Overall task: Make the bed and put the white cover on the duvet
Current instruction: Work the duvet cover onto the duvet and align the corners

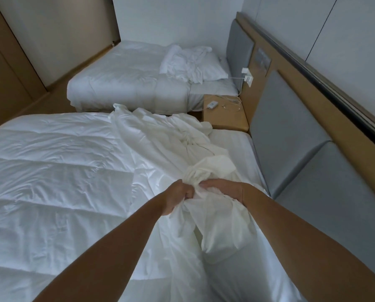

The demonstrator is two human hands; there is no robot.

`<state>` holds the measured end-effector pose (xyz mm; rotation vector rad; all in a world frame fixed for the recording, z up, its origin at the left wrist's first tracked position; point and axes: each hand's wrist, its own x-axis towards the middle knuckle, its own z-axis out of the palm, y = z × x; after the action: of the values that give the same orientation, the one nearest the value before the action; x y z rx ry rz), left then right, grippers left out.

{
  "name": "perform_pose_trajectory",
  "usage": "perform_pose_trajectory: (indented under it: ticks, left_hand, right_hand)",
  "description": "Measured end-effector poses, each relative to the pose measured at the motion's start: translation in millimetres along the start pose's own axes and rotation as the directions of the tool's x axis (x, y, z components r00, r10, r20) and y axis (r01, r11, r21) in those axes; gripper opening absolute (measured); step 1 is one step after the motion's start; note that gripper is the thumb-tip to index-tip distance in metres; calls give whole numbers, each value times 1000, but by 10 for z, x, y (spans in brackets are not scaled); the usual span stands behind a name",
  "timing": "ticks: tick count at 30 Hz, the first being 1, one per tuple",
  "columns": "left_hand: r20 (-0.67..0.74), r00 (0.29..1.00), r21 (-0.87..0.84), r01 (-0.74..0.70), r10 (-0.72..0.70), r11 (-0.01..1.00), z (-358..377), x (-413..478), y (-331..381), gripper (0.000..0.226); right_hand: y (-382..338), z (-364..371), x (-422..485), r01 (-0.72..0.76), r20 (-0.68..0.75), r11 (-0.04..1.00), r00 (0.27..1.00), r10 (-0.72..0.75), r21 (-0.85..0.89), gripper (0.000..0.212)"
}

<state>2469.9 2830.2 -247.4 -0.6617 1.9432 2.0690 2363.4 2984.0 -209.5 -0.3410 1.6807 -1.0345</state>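
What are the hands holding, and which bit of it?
The left hand and right hand both grip the cover by a bunched-up part.

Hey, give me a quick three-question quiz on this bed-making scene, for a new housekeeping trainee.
1. True or false: the left hand and the right hand both grip the bunched duvet cover.
2. Multiple choice: the bare quilted duvet on the near bed is A) spread out, B) folded in a stack, C) rolled up.
3. Fill in: on the far bed, the crumpled white linen lies partly over the ____.
Key: 1 true; 2 A; 3 pillow.
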Motion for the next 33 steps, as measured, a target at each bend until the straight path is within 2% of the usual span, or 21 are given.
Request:
perform_pose_trajectory:
  ticks: [2, 5, 7, 10, 11, 13, 15, 17, 20, 24, 25, 27, 28, 31, 33]
  left_hand:
    - [-77, 996, 10, -39, 40, 999, -26, -6, 41, 24]
    - [-84, 996, 48, -3, 7, 999, -132, -18, 20, 31]
    - [-8, 996, 62, 89, -89, 994, -234, -34, -39, 36]
    - [161, 956, 56, 240, -246, 969, -296, -113, -92, 50]
    - [223, 943, 45, 244, -248, 969, -273, -137, -102, 50]
    - [337, 919, 28, 208, -205, 978, -202, -175, -108, 44]
    - [397, 907, 59, 129, -142, 990, -131, -197, -116, 46]
    - [400, 912, 112, 53, -94, 992, -79, -193, -141, 56]
    - [384, 922, 192, -27, -50, 981, -25, -202, -125, 62]
    - [289, 955, 289, -23, -64, 957, -69, -176, -65, 59]
    - [252, 966, 287, -13, -63, 958, -94, -167, -48, 55]
    - [210, 976, 257, 8, -64, 966, -147, -177, -16, 51]
    - [215, 974, 233, 16, -67, 972, -168, -192, 0, 51]
    - [225, 974, 101, 19, -41, 995, -245, -216, -15, 52]
    - [201, 980, 6, 12, -13, 1000, -279, -210, -59, 51]
  right_hand:
    - [-32, -29, -42, -77, 88, 980, 992, 95, -185, 4]
    - [-50, -16, -86, -168, 192, 917, 949, 250, -363, 18]
    - [-7, -26, -60, -128, 206, 945, 959, 195, -301, 23]
    - [100, -28, -6, -100, 99, 991, 989, 109, -93, 14]
    - [135, -19, 10, -121, 58, 991, 991, 124, -62, 10]
    - [206, 6, 39, -165, -17, 986, 986, 165, -14, 16]
    - [239, 30, 49, -143, -61, 989, 988, 145, 34, 20]
    - [225, 49, 39, -81, -80, 993, 993, 88, 80, 16]
    - [235, 40, 27, -50, -89, 994, 994, 58, 96, 21]
    - [235, 46, -16, -61, -1, 998, 998, 61, 19, 27]
    - [206, 47, -65, -67, 37, 998, 997, 68, -12, 32]
    - [156, 31, -163, -86, 133, 993, 986, 96, -85, 59]
    - [127, 17, -212, -75, 179, 986, 979, 101, -146, 62]
    - [48, -2, -284, -115, 201, 943, 962, 184, -312, 28]
    - [29, 27, -273, -134, 221, 934, 951, 214, -331, 19]
